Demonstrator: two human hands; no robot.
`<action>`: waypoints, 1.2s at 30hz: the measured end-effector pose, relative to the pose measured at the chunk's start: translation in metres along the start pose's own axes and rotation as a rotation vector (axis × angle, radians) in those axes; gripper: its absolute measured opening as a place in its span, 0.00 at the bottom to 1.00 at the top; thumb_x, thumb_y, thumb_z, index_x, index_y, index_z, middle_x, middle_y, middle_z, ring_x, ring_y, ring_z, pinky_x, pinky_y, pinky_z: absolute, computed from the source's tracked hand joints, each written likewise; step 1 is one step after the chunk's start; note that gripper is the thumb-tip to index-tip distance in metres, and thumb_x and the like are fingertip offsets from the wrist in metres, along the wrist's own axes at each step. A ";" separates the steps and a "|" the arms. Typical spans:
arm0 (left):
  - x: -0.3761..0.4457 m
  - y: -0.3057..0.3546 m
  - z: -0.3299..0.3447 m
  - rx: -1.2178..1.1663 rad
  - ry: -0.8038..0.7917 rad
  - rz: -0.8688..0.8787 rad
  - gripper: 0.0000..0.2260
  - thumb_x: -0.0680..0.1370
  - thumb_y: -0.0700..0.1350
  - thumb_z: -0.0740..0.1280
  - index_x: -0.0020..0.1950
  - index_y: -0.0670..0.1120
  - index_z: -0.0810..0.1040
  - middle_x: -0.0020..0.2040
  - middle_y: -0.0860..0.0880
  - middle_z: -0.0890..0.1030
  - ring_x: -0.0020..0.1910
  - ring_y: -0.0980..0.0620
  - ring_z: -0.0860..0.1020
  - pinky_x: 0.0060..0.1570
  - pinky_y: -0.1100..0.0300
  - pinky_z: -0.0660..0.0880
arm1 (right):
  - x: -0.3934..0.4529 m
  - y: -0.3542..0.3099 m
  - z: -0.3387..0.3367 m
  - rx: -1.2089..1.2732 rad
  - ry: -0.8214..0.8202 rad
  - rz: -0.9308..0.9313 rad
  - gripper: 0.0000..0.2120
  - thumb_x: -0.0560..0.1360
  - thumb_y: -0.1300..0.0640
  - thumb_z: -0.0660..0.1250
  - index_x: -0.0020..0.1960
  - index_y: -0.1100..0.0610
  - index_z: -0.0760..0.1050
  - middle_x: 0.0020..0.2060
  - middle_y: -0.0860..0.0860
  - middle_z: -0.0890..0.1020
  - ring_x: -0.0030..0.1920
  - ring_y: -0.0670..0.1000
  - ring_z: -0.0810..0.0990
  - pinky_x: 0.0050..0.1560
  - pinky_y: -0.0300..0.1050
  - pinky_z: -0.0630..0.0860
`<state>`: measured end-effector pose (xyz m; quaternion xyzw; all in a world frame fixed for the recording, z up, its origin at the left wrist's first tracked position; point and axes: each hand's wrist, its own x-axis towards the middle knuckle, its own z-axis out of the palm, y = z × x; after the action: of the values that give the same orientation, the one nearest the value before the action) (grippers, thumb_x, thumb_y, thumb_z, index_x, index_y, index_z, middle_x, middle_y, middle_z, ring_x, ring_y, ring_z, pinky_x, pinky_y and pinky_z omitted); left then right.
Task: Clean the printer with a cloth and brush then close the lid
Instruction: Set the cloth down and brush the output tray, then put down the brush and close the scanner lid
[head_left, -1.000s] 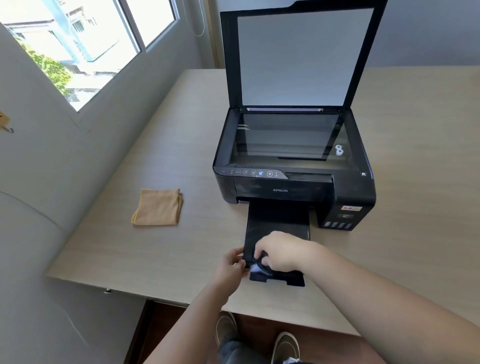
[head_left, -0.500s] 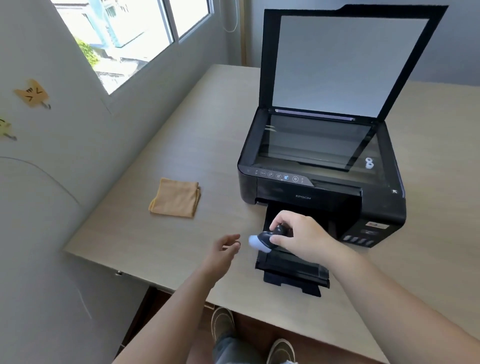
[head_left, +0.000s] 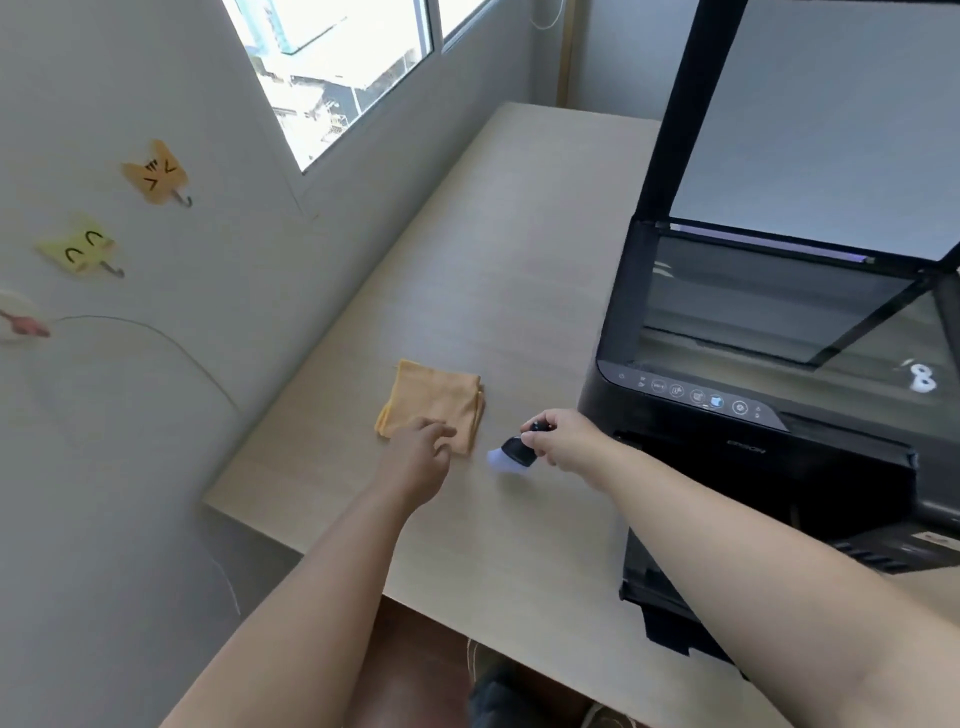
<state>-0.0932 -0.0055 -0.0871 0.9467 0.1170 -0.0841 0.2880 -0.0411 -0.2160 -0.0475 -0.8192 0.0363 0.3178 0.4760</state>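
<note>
Your right hand (head_left: 563, 441), gripping the small black brush (head_left: 511, 451), has swung left off the printer's output tray to just above the table (head_left: 519, 270) at centre frame, while your open left hand (head_left: 418, 460) has reached the folded orange cloth (head_left: 434, 402), fingertips over its near edge. That suggests brushing is ending and wiping comes next, with the lid (head_left: 810, 119) at upper right still raised. Count one printer (head_left: 753, 447), one cloth, one brush, two hands.
</note>
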 end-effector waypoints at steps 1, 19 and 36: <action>0.007 -0.003 -0.001 0.056 -0.020 0.024 0.15 0.79 0.44 0.61 0.64 0.49 0.78 0.70 0.51 0.72 0.66 0.46 0.72 0.65 0.56 0.66 | 0.010 -0.002 0.001 -0.021 -0.006 0.030 0.01 0.77 0.60 0.66 0.47 0.55 0.76 0.34 0.48 0.76 0.32 0.45 0.71 0.32 0.36 0.66; 0.092 -0.021 0.028 0.348 -0.218 0.266 0.25 0.82 0.57 0.48 0.77 0.63 0.41 0.78 0.59 0.36 0.77 0.50 0.34 0.73 0.46 0.36 | 0.108 -0.009 0.014 -0.106 0.234 0.170 0.16 0.75 0.60 0.66 0.62 0.53 0.74 0.59 0.50 0.80 0.59 0.50 0.77 0.53 0.35 0.67; 0.106 0.059 -0.023 0.286 -0.009 0.252 0.20 0.80 0.54 0.54 0.71 0.52 0.69 0.75 0.51 0.64 0.72 0.47 0.63 0.70 0.55 0.58 | -0.036 -0.085 -0.030 0.732 0.254 -0.069 0.08 0.79 0.61 0.61 0.55 0.53 0.76 0.47 0.52 0.78 0.45 0.49 0.77 0.48 0.40 0.74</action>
<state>0.0261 -0.0216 -0.0613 0.9848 -0.0170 -0.0673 0.1594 -0.0242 -0.2030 0.0474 -0.6286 0.1786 0.1635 0.7390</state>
